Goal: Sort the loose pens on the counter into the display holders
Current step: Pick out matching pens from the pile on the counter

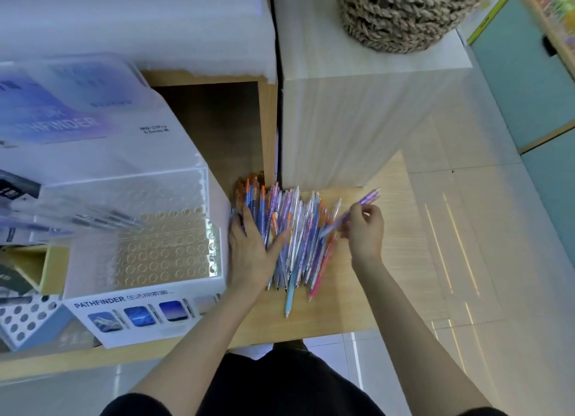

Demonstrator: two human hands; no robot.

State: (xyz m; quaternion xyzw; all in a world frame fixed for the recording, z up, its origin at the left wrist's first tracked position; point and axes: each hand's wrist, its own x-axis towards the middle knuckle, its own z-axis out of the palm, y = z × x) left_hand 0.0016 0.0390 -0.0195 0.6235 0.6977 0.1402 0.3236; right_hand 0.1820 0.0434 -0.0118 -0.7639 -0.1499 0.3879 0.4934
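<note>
A heap of loose pens in orange, blue, purple and pink lies on the wooden counter. My left hand lies flat on the heap's left side with straight fingers spread over the pens. My right hand pinches a purple pen lifted at a slant above the heap's right side. One light blue pen sticks out toward the front edge. A clear display holder with rows of round holes stands left of the heap, with a few dark pens in its rear tier.
A white-wood block rises behind the heap with a woven rope basket on top. Another holed holder sits at the far left. Beyond the counter's right edge is tiled floor, with teal drawers further off.
</note>
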